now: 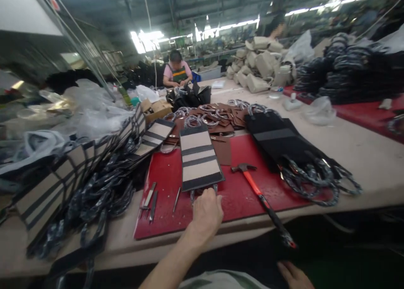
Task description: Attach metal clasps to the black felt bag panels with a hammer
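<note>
My left hand [206,211] reaches over the table's front edge to the near end of a beige and black striped bag panel [198,158]. Its fingers curl around that end, where wrapped handle loops poke out. The panel lies flat on a red cutting mat [160,183]. An orange-handled hammer [260,196] lies on the mat just right of this hand, its black grip hanging past the table edge. My right hand [293,276] sits low below the table, only partly in view, fingers loosely extended and holding nothing.
Slim metal tools [150,198] lie on the mat at left. Striped bags with rope handles [63,183] pile up on the left, black bags [280,141] on the right. Brown leather pieces [222,118] lie behind. A person [176,72] works at the far end near beige bags [259,65].
</note>
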`<move>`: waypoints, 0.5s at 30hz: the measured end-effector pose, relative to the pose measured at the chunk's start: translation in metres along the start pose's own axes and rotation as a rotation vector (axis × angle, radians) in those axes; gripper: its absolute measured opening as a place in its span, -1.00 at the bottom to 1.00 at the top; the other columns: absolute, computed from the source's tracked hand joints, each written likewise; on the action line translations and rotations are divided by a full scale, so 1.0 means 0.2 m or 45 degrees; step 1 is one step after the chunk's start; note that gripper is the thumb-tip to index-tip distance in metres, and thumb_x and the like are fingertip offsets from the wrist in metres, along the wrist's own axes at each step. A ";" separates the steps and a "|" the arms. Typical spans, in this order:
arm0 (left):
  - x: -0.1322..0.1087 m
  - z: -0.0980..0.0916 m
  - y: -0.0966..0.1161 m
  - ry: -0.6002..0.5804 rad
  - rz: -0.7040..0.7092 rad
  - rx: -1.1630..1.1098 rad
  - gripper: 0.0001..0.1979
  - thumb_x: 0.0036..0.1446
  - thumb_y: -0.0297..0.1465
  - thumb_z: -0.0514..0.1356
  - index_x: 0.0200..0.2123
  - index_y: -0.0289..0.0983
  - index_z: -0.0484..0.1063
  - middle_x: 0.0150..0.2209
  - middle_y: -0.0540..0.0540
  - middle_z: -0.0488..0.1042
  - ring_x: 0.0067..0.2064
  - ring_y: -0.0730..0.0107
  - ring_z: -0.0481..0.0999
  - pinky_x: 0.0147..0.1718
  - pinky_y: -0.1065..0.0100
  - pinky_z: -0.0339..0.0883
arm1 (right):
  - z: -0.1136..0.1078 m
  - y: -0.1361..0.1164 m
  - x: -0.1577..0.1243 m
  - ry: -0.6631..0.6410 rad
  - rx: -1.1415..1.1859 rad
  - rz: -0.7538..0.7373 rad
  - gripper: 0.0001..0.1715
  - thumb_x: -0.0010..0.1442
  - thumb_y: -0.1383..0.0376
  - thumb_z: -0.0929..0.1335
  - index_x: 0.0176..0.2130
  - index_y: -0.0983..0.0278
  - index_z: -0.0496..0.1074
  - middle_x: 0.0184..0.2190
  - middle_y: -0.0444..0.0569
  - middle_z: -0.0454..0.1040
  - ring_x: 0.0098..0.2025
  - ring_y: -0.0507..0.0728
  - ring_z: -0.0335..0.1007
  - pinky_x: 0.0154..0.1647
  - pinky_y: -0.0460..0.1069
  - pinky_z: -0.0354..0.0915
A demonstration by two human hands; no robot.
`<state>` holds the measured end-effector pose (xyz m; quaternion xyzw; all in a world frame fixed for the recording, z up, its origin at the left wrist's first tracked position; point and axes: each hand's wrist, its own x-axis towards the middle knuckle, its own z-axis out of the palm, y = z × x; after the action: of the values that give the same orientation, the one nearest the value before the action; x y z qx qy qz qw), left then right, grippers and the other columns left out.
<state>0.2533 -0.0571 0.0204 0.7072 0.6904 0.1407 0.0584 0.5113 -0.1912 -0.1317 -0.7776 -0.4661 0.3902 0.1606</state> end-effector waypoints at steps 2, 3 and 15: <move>-0.06 0.10 0.06 -0.002 0.043 -0.054 -0.96 0.16 -0.43 0.22 -0.31 -0.27 0.42 -0.34 -0.22 0.56 -0.32 0.11 0.60 -0.40 0.26 0.32 | -0.02 0.00 -0.03 -0.084 -0.039 -0.019 -0.44 0.01 -0.11 0.25 -0.26 0.15 0.62 -0.13 0.16 0.60 -0.01 0.39 0.51 0.05 0.18 0.39; -0.09 0.14 0.07 0.011 0.060 -0.095 -0.95 0.14 -0.45 0.24 -0.31 -0.26 0.41 -0.33 -0.21 0.55 -0.31 0.12 0.60 -0.38 0.26 0.34 | -0.03 -0.02 -0.06 -0.114 -0.058 -0.063 -0.38 0.01 -0.10 0.24 -0.19 0.21 0.61 -0.07 0.18 0.58 0.03 0.37 0.49 0.11 0.16 0.35; -0.42 0.28 0.02 -0.097 0.313 -0.067 -0.67 0.24 -0.53 0.08 0.06 -0.31 0.35 -0.08 -0.20 0.50 -0.03 0.15 0.51 0.04 0.13 0.32 | 0.06 -0.66 -0.09 -0.392 0.991 -0.088 -0.37 0.04 -0.15 0.41 -0.16 0.32 0.52 -0.26 0.08 0.59 -0.22 0.22 0.51 -0.22 0.05 0.38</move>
<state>0.2717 -0.1340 -0.0414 0.7895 0.5919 0.1378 0.0852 0.4186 -0.1404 -0.0498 -0.5753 -0.3284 0.6433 0.3839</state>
